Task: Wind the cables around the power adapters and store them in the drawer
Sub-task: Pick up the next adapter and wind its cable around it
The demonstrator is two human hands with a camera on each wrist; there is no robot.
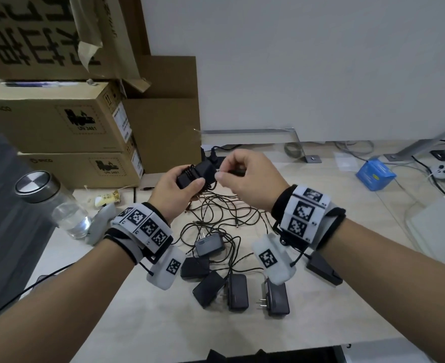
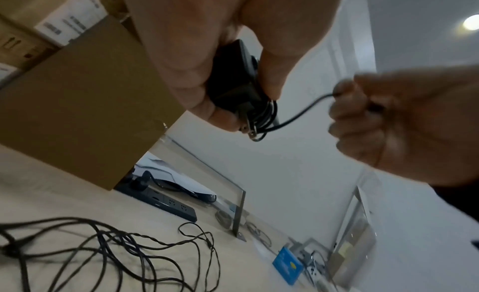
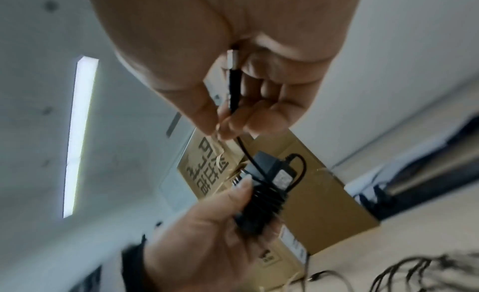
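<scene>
Above the desk [image 1: 163, 323], between the two raised hands, the fingers [image 3: 233, 122] of the right hand [image 1: 250, 179] are pinched together on the last stretch of cable [image 2: 300, 114], with the cable's plug tip lying along the palm in the right wrist view. The left hand [image 1: 174, 189] has its fingers and thumb curled round a black power adapter [image 1: 196, 174], whose body already carries several tight turns of cable; its metal prongs stick out below the thumb in the left wrist view. The adapter looks light, hard and boxy, easy to clamp across its flat sides, while the cable is thin, soft and springy, so I judge the loose end will want to unwind unless it is kept taut and tucked under a turn. Holding close to the tip, as now, seems the right place. Both wrists are lifted clear of the desk, forearms angled inward, hands nearly touching. Below them lie five more adapters [image 1: 237, 292] with their cables in a loose tangle [image 1: 216, 213], not yet wound. Cardboard boxes [image 1: 59, 121] stand to the left, a water bottle [image 1: 56, 203] nearer, and a blue box [image 1: 376, 174] to the right. No drawer shows in any view.
</scene>
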